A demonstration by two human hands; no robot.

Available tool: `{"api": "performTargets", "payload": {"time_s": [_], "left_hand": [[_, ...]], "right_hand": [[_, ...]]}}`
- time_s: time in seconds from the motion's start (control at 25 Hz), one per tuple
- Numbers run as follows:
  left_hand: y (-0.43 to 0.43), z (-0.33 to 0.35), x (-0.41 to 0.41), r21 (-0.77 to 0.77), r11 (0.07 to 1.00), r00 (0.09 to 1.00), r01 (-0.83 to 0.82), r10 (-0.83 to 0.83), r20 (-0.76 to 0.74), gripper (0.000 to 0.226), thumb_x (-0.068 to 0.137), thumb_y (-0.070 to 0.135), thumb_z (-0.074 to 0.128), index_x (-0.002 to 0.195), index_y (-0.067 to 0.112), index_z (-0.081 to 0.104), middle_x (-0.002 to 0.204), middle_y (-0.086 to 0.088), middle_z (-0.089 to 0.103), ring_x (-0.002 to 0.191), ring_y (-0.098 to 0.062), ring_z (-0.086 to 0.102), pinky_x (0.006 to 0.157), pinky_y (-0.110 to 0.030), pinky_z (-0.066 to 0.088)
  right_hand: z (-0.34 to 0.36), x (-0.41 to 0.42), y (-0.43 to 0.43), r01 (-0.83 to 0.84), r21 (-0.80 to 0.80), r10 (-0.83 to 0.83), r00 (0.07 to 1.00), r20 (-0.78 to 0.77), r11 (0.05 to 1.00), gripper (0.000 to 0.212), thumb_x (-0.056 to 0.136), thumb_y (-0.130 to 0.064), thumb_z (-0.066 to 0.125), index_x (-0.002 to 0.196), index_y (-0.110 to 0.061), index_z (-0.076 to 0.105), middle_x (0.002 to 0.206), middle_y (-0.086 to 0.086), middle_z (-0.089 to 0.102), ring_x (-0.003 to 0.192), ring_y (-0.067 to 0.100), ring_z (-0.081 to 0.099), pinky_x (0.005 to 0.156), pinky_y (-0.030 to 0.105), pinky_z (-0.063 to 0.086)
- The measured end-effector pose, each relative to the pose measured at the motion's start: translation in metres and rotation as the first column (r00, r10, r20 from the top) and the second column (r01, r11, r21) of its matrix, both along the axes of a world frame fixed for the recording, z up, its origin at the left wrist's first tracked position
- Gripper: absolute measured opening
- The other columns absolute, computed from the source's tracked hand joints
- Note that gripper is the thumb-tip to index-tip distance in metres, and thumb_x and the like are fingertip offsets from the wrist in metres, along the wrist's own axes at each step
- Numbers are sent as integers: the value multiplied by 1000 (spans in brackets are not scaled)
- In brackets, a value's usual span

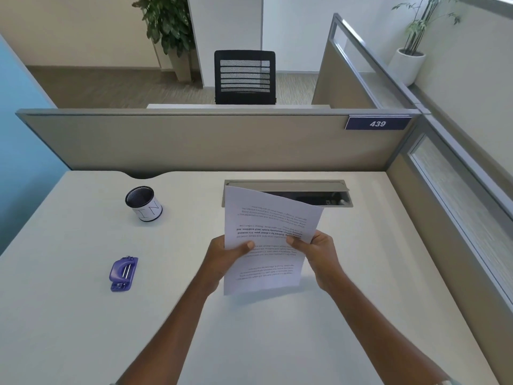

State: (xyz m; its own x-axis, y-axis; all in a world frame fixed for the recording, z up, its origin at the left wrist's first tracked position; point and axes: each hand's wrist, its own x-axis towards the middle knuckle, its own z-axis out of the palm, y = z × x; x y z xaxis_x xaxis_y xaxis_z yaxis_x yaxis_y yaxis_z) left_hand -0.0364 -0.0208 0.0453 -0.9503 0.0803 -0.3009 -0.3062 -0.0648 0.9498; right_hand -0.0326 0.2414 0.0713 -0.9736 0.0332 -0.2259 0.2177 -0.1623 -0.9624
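Printed sheet [266, 237]: being held up above the tabletop [277, 343], long axis running away from the person. Left hand [224, 257] and right hand [316, 251] are pinching opposite side edges, thumbs on top. Purple hole punch [124, 273] is lying well left, nearer the left hand.

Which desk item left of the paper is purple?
The hole punch, lying flat nearer the front edge; the mesh cup behind it is black and white.
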Motion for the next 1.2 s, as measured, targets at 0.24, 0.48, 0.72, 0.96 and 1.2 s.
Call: {"api": "performTargets", "payload": {"time_s": [0.24,0.48,0.72,0.96,1.2], "left_hand": [[20,2,7,-11,987,987,-160,159,-31,38,83,39,93,116,23,83,111,-2,87,98,-26,84,79,-39,71],[24,-9,19,-31,965,965,-260,258,-53,43,79,36,96,117,22,83,107,2,87,94,-21,84,76,-36,71],[26,-17,26,-38,960,959,-279,276,-71,31,82,27,97,111,22,84,100,6,87,90,-17,83,67,-23,66],[26,-18,27,-33,961,960,-275,273,-62,28,84,26,96,108,27,83,99,10,87,87,-11,83,68,-24,66],[27,-14,30,-24,957,954,-291,288,-79,41,76,40,95,112,23,82,100,9,87,91,-14,83,68,-21,65]], "right_hand": [[2,3,-6,-7,28,8,1000,-23,1000,25,93,-1,82,104,-23,89,111,1,88,90,16,83,75,25,66],[-7,11,-12,-31,53,31,1000,-4,998,30,94,-1,82,104,-29,88,110,-1,87,93,17,83,75,26,67],[-12,19,-14,-56,58,54,998,25,997,37,91,5,81,101,-30,88,111,3,87,95,16,82,84,34,69],[-10,19,-16,-63,55,62,998,14,997,40,91,7,80,101,-32,88,109,2,87,95,16,82,80,32,69],[-11,16,-17,-57,78,57,998,3,995,39,91,4,82,100,-34,88,105,-1,87,92,12,82,78,30,69]]}}
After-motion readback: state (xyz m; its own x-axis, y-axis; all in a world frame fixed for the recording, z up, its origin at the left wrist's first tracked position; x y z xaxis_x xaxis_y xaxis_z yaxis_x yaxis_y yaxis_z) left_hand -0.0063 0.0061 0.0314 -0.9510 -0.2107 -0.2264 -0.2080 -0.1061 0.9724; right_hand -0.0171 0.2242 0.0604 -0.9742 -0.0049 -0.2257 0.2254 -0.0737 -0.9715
